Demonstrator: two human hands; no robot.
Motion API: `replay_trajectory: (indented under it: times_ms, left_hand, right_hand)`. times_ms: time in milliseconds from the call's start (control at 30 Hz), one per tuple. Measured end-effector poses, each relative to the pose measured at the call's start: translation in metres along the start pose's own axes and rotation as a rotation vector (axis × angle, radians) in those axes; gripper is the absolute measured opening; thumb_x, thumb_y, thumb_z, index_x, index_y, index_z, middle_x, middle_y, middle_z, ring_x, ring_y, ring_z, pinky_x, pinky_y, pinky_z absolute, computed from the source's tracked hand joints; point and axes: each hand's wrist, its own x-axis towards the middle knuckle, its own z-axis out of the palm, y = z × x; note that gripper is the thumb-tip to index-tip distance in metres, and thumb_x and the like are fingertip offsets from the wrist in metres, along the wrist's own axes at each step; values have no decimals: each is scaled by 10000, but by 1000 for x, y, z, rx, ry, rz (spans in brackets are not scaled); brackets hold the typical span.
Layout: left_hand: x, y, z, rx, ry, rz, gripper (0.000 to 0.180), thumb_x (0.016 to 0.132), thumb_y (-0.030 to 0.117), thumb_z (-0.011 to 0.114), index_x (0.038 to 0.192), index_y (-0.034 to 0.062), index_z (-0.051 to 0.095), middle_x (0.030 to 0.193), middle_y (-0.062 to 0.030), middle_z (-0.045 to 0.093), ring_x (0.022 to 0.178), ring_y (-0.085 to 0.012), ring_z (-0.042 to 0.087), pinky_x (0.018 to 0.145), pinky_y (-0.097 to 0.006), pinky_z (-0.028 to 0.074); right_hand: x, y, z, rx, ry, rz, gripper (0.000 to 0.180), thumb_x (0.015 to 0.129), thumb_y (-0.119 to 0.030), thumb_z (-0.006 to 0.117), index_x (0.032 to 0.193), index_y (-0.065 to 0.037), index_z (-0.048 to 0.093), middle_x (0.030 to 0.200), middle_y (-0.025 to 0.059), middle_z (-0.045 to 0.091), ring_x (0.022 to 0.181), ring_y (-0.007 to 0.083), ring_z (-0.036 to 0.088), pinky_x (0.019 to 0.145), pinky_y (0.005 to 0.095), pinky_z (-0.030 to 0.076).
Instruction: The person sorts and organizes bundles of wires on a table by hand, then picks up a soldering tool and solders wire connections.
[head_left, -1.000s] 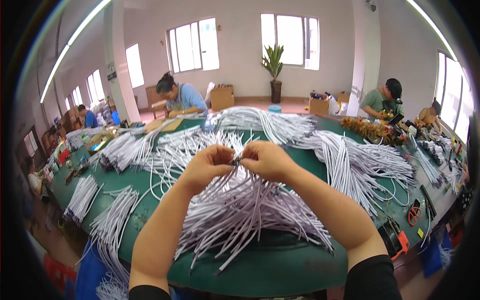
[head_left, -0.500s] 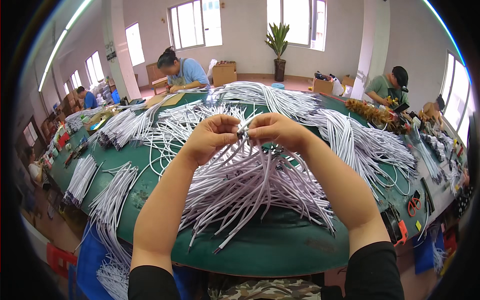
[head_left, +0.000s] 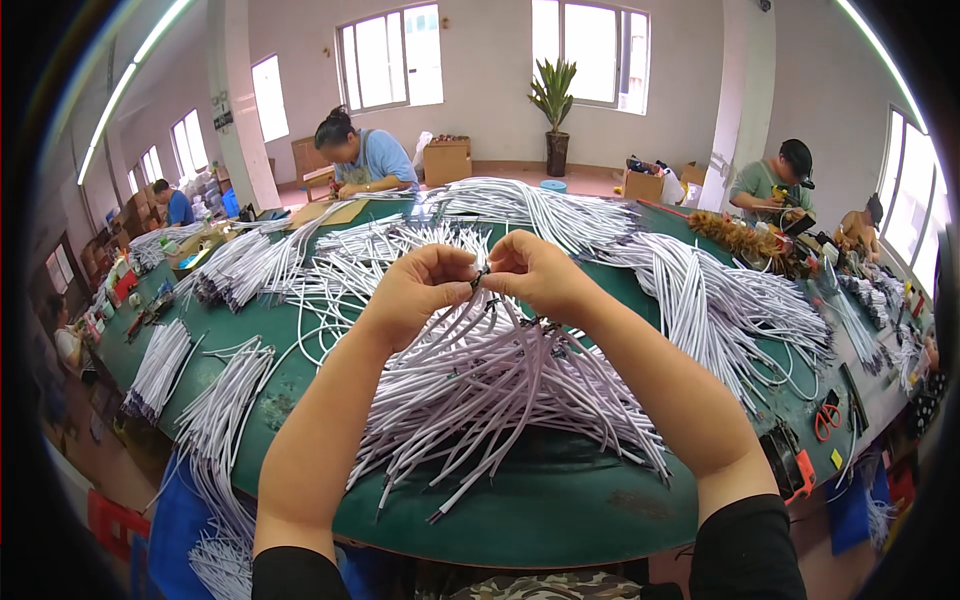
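My left hand (head_left: pixel 418 290) and my right hand (head_left: pixel 537 278) meet above the middle of a big heap of white cables (head_left: pixel 520 390). Thumb and fingers of both hands are pinched together, fingertips nearly touching, on the dark end of a white cable. The fingers partly hide that end, and I cannot make out its small parts. Several cables run down from under my hands into the heap, fanning toward me with dark tips. More dark ends show just below my right hand.
Cable bundles (head_left: pixel 700 300) lie to the right and smaller ones (head_left: pixel 225 390) to the left on the green table (head_left: pixel 560 520). Orange-handled scissors (head_left: pixel 827 420) and a black-and-orange tool (head_left: pixel 790 460) rest near the right edge. One co-worker (head_left: pixel 365 160) sits across, another (head_left: pixel 775 185) at far right.
Both hands have come closer together, the right moving slightly left. The whole view has shifted a little, with the table's far side lower now. Both hands stay pinched.
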Motion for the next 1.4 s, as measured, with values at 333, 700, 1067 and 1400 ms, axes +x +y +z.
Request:
replay_trajectory:
  times_ms: [333,700,1067,1400]
  left_hand:
    - [-3,4,-8,-30,30,-101,307,817,-85,686,1103,1,617,999,-65,659,892,-144,640,826,-276,531]
    - [2,-4,-15,-120,-150,-95,221,811,-73,704,1008,12,653,958,-83,698,852,-162,673,769,-287,548]
    - [11,21,5,724,157,498,114,871,-82,617,921,21,617,833,6,571,746,-74,492,696,-215,428]
    - [-98,-13,77,1166,-107,312,1115,624,513,868,1473,58,307,1498,-317,258,1384,-461,309,1124,-529,271]
  right_hand:
    - [8,-2,-2,53,-123,7,266,876,-199,756,1007,-15,616,942,46,655,906,114,603,828,274,489]
    - [16,2,-17,280,-458,59,185,915,-180,693,1012,-23,683,906,3,665,873,88,591,828,260,471]
    - [13,7,-61,-89,-60,-248,243,918,-239,650,1044,-32,668,937,77,683,865,185,635,815,334,507]
    - [-125,20,-44,-608,-91,-368,800,831,-271,686,1510,-95,301,1522,263,290,1375,434,355,1095,498,347]
